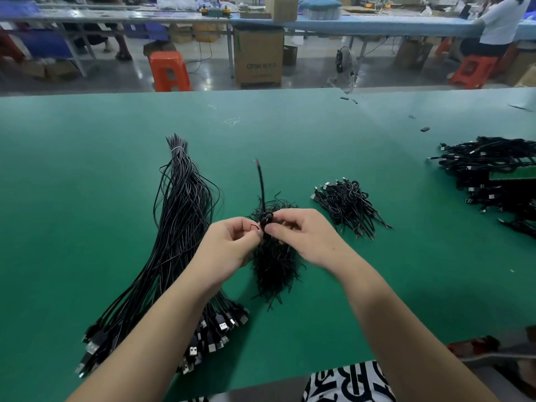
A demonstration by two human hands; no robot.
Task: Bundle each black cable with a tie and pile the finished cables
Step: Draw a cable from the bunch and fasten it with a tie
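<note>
both hands raised over green table mat (pixel 87 169). left hand (pixel 229 245) pinches thin black tie (pixel 255 226) between thumb and forefinger; right hand (pixel 301 236) pinches small coiled black cable (pixel 266 219) at fingertips, one cable end (pixel 261 181) sticking up. hands nearly touching at coil. directly below: heap of loose black ties (pixel 274 268). left: long bunch of uncoiled black usb cables (pixel 179 227), plugs toward near edge. right of hands: small pile of bundled black cables (pixel 348 207); far right: larger black cable pile (pixel 493 175).
</note>
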